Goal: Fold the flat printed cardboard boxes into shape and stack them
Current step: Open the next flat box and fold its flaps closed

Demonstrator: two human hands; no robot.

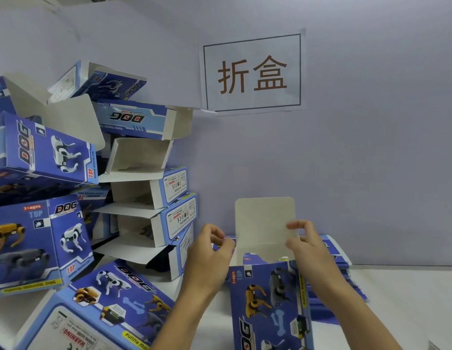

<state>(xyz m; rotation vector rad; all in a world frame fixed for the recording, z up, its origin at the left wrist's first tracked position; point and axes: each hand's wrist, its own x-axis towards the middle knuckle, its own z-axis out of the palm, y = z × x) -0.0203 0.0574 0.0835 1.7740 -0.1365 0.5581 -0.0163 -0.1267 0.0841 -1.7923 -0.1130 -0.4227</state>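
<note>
Your right hand (304,238) pinching upright top flap (265,218) of blue box (268,299); left hand (211,245) curled round box's left side flap (folded pile (68,198) leaning left).

1. One view only: head-worn, wide-angle.
2. Faces forward and slightly down toward a wall (346,147) bearing a sign (252,73).
3. Close range: both forearms enter from the bottom edge.
4. Table (396,299) fills the lower frame.
</note>
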